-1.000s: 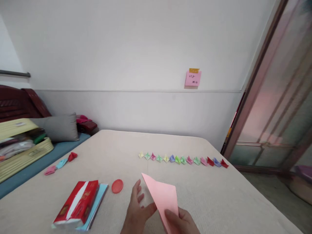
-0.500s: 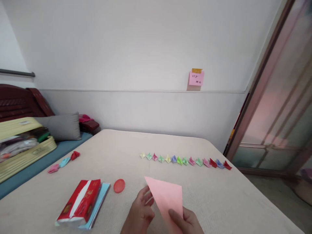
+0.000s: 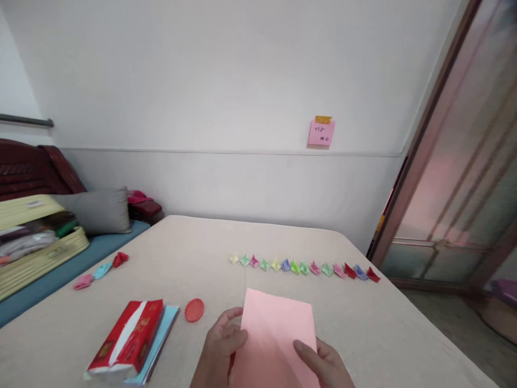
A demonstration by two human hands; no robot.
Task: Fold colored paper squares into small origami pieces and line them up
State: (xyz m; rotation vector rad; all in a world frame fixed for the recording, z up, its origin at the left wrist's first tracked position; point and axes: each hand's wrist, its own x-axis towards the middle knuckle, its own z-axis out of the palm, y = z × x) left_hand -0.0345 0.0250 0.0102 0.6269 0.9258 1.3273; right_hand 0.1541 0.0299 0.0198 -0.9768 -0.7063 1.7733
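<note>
A pink sheet of paper is held up in front of me, its lower end running out of the picture. My left hand pinches its left edge, thumb on the front and fingers behind. On the right edge, my right hand grips it the same way, thumb pressed on the face. Beyond the sheet, several small folded paper pieces in mixed colours stand in a row. To the left of my left hand lies a round red lid-like disc.
A red tissue pack rests on blue paper sheets at the left. Farther left lie folded papers in red, light blue and pink. A pink note is taped to the wall.
The pink paper has turned to face me more squarely and looks wider. My left hand has closed on its left edge. The view has shifted slightly.
</note>
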